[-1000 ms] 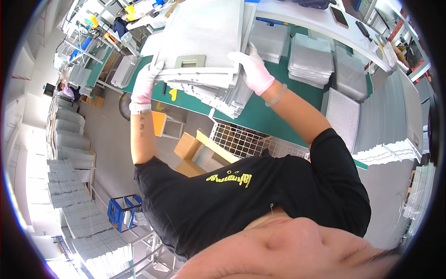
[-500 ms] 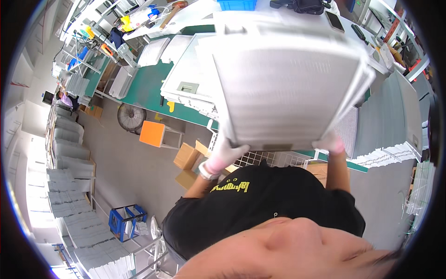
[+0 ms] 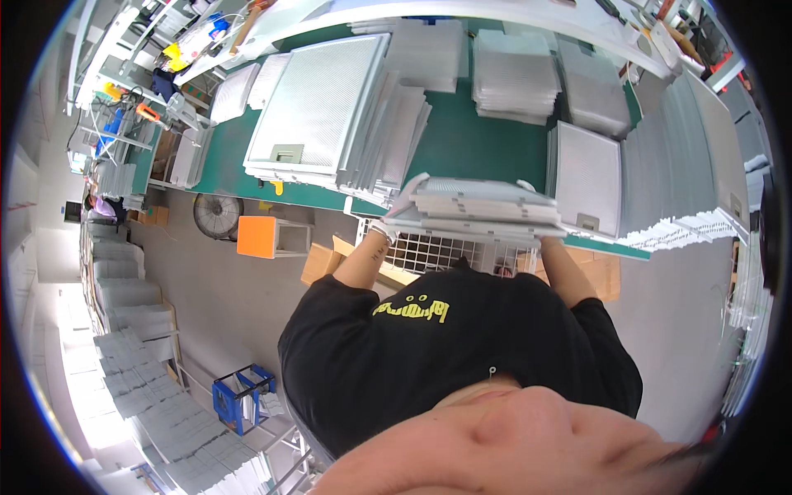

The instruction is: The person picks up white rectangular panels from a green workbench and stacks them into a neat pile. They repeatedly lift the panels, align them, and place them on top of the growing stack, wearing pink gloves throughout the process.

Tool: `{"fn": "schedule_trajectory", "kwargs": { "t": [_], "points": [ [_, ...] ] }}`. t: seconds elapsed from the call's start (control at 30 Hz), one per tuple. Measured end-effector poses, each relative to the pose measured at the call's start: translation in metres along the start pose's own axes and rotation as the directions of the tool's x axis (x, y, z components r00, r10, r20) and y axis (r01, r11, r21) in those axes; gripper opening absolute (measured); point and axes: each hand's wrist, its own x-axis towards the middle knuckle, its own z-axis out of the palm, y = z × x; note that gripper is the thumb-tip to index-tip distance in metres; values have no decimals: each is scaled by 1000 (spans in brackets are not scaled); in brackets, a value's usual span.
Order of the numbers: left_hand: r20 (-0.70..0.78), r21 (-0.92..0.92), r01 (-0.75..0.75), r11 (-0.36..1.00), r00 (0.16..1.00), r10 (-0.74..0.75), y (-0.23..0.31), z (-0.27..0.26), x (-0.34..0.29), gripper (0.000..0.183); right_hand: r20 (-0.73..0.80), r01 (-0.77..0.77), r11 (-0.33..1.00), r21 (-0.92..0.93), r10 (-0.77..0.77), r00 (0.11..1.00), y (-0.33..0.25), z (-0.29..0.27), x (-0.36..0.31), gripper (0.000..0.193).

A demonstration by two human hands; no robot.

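Note:
Several silvery framed mesh panels (image 3: 483, 216) are gathered in a stack in front of my chest, seen nearly edge-on at the front edge of the green-topped table (image 3: 450, 140). White-gloved, my left hand (image 3: 404, 202) grips the stack's left end. My right hand (image 3: 526, 186) clasps the right end; only its gloved fingertips show over the panels and the rest is hidden behind them. Left of the stack, a tall pile of mesh panels (image 3: 318, 107) lies on the table, the top one with a small grey handle plate. To the right rests another mesh panel (image 3: 586, 173).
Farther back stand more panel piles (image 3: 513, 74) below a white shelf (image 3: 412, 12). A long row of grey panels (image 3: 681, 157) lines the right. Below the table edge is a white wire basket (image 3: 437, 254); an orange stool (image 3: 260, 237) and cardboard boxes (image 3: 320, 262) stand to the left.
The panels have come down from a raised position, tipping from face-on to edge-on between my hands. My view has shifted, revealing the tabletop and piles behind.

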Motion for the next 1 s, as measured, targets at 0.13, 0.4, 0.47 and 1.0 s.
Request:
{"fn": "schedule_trajectory", "kwargs": {
  "t": [0.13,0.4,0.47,1.0],
  "points": [
    [163,-107,-52,993,984,69,-4,-12,6,45,-97,-196,947,253,226,969,14,1,24,52],
    [340,557,-675,484,717,609,-9,-28,10,121,244,530,395,-751,-580,778,0,5,25,103],
    [275,344,-671,657,741,613,-4,-18,-5,121,184,531,507,-678,-583,791,-14,14,13,112],
    [285,601,-506,619,859,425,33,14,-13,43,258,594,453,-665,-606,752,-44,34,-5,100]
  ]
}}
